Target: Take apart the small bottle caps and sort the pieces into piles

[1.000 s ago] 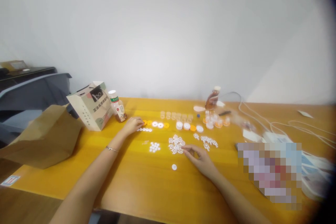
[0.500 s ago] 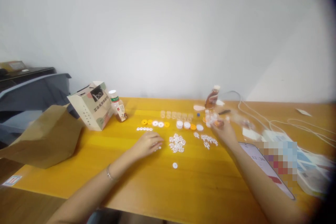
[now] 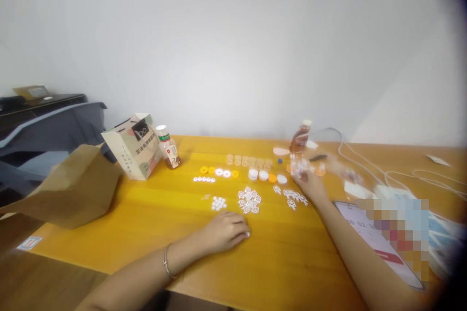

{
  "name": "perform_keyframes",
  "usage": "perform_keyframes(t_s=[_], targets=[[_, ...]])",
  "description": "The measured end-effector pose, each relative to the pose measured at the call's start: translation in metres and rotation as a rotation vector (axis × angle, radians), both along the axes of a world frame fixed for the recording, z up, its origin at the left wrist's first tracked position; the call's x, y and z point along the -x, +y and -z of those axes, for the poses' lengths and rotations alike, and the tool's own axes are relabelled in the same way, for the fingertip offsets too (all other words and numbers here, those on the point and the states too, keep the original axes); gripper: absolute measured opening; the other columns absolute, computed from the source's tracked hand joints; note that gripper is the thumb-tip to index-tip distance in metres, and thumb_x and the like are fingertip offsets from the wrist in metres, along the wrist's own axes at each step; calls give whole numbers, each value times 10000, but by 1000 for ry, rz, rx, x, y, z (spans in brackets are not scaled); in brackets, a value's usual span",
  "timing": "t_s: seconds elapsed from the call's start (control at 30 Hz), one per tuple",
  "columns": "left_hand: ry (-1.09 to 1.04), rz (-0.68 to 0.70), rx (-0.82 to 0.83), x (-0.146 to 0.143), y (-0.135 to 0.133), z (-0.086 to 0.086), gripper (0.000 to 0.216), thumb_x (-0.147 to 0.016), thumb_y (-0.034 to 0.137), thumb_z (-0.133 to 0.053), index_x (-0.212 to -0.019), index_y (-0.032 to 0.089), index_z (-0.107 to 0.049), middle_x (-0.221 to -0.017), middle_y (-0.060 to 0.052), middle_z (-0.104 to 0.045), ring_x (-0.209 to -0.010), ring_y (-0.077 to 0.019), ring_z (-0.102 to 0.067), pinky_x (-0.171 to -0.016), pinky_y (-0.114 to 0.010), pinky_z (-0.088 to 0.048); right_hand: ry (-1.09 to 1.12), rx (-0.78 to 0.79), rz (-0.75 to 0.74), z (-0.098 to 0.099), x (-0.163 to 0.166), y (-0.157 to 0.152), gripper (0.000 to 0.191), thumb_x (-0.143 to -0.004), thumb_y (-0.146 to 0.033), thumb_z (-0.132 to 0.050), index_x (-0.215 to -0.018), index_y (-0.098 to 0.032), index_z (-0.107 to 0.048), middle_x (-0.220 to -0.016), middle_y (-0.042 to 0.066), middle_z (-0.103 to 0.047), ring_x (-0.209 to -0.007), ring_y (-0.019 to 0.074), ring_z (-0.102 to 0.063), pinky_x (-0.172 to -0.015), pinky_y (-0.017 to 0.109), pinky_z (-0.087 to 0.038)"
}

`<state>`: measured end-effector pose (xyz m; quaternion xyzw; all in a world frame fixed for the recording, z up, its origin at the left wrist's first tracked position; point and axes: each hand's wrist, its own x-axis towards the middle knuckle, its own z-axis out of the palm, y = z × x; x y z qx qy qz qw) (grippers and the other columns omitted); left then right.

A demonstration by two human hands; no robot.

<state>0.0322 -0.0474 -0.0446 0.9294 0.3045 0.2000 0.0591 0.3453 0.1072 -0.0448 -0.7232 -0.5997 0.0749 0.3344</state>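
White lacy pieces point(image 3: 249, 200) lie heaped on the table point(image 3: 284, 262) just beyond the left hand point(image 3: 226, 231), curled palm-down, its grip hidden. Right hand point(image 3: 311, 184) pinches a blurred clear vial point(image 3: 299, 171) farther back. Bag point(image 3: 133, 146) reads "bo".

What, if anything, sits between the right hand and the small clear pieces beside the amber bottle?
Nothing visible: the right hand is right at the small clear pieces; the white cutouts lie beside its wrist.
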Motion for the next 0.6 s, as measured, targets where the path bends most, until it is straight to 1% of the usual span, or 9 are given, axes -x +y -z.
perform_keyframes(t_s=[0.1,0.17,0.27,0.37,0.43,0.53,0.6], targets=[[2,-5,-10,-2,-2,0,141,-891,242,-457,-896,199,-591,-838,-19,-618,-781,-138,-582,-735,-259,-402,-19,40,-10,-3,0,-3,284,-670,-442,-580,-708,-160,-572,-654,66,-606,-616,210,-551,-543,289,-368],[-5,-27,-15,1,0,-3,135,-886,249,-465,-887,201,-591,-817,-15,-616,-766,-137,-578,-728,-260,-400,-16,30,-4,-9,2,-9,289,-674,-453,-571,-706,-166,-562,-651,61,-602,-611,204,-544,-541,287,-365],[-59,-136,-23,19,9,-15,146,-879,276,-474,-865,195,-594,-794,-19,-612,-756,-144,-569,-715,-265,-401,50,-50,-32,-24,12,-28,309,-680,-484,-559,-704,-177,-546,-645,48,-599,-584,183,-530,-533,278,-368],[-158,-305,-3,52,28,-27,154,-862,274,-486,-824,176,-598,-778,-32,-609,-734,-146,-561,-704,-259,-412,114,-106,-213,-36,33,-55,337,-684,-520,-554,-714,-184,-539,-610,23,-579,-530,158,-500,-503,265,-369],[-201,-453,10,78,43,-30,144,-842,262,-493,-800,176,-600,-792,-34,-615,-745,-155,-563,-713,-261,-417,115,-93,-370,-38,51,-77,314,-686,-502,-566,-728,-191,-546,-602,12,-574,-531,156,-500,-493,258,-374],[-181,-666,66,113,61,-27,128,-805,257,-506,-785,176,-603,-807,-29,-623,-766,-163,-569,-722,-258,-422,94,-67,-574,-30,78,-111,219,-721,-419,-569,-752,-203,-553,-651,12,-581,-583,160,-512,-517,254,-397],[-153,-745,96,128,69,-21,135,-788,258,-508,-780,169,-609,-797,-32,-627,-759,-168,-570,-716,-256,-425,100,-24,-688,-22,92,-130,151,-744,-355,-561,-757,-205,-556,-686,14,-582,-606,155,-513,-547,253,-414]])
